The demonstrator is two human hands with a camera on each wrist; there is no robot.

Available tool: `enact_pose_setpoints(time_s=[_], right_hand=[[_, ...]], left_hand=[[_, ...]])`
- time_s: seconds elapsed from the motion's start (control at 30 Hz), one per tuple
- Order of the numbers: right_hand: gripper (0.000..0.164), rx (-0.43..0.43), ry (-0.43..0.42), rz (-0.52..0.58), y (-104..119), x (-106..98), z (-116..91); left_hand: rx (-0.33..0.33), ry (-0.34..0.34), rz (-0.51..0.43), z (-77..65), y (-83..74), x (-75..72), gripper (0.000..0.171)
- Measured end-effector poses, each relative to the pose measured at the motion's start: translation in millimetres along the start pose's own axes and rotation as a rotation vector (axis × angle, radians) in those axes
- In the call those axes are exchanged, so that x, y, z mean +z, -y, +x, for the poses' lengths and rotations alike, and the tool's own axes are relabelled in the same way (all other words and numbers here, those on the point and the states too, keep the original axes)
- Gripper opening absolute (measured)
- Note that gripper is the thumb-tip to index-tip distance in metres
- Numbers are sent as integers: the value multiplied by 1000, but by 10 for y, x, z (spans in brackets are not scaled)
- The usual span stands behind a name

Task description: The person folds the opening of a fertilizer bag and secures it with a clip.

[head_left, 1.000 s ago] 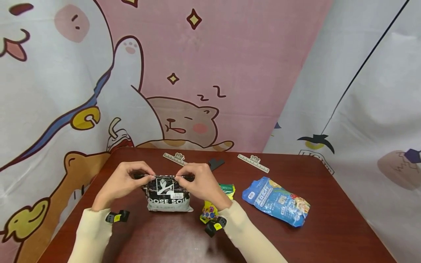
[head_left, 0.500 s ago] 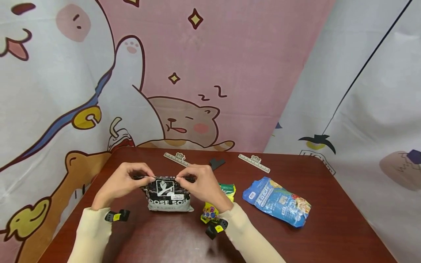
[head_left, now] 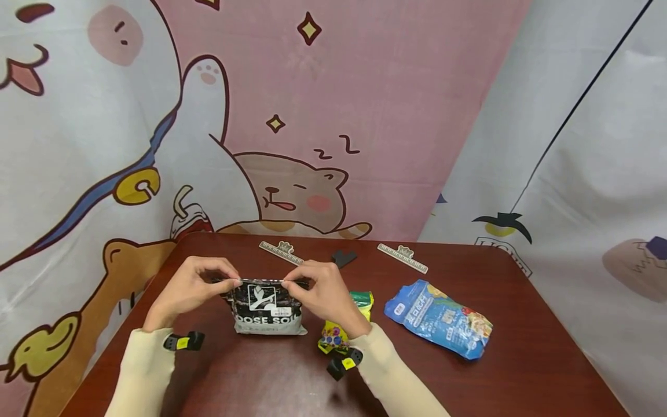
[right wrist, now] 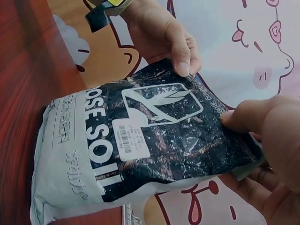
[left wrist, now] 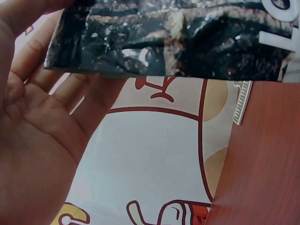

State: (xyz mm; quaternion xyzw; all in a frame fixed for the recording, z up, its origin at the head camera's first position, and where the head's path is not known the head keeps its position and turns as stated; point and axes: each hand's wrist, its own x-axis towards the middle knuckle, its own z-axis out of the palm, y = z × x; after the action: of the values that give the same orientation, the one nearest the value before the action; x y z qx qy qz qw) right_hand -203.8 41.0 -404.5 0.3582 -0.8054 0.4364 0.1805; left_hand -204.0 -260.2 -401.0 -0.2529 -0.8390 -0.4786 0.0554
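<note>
A black and white bag of soil stands upright on the table, its printed front facing me. My left hand pinches the left part of its top edge between thumb and fingers. At the right part of that edge, my right hand pinches in the same way. In the right wrist view the soil bag shows a plant logo and a barcode sticker, with both thumbs pressed on its upper front. The left wrist view has the bag's dark side crossing above the left palm.
Beside the right wrist lies a yellow and green packet, partly hidden by the arm. A blue packet lies further right. Toward the back are two ruler-like clips and a small black piece. A printed cloth hangs behind the table.
Both hands have slid slightly apart along the bag's top edge, the left one leftward and the right one rightward. The bag stays in nearly the same place.
</note>
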Motion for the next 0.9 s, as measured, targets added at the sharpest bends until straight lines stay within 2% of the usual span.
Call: enact_pose_setpoints(time_s=[0.17, 0.53, 0.7, 0.9], right_hand=[[5, -8, -8, -1, 13, 7, 0], [5, 30, 22, 29, -68, -70, -43], [5, 55, 21, 58, -87, -81, -58], [5, 42, -2, 67, -53, -54, -66]], left_hand=[[13, -12, 9, 4, -11, -7, 8], [-13, 0, -71, -2, 108, -22, 5], [-8, -15, -58, -20, 150, -47, 6], [22, -28, -37, -34, 169, -57, 8]])
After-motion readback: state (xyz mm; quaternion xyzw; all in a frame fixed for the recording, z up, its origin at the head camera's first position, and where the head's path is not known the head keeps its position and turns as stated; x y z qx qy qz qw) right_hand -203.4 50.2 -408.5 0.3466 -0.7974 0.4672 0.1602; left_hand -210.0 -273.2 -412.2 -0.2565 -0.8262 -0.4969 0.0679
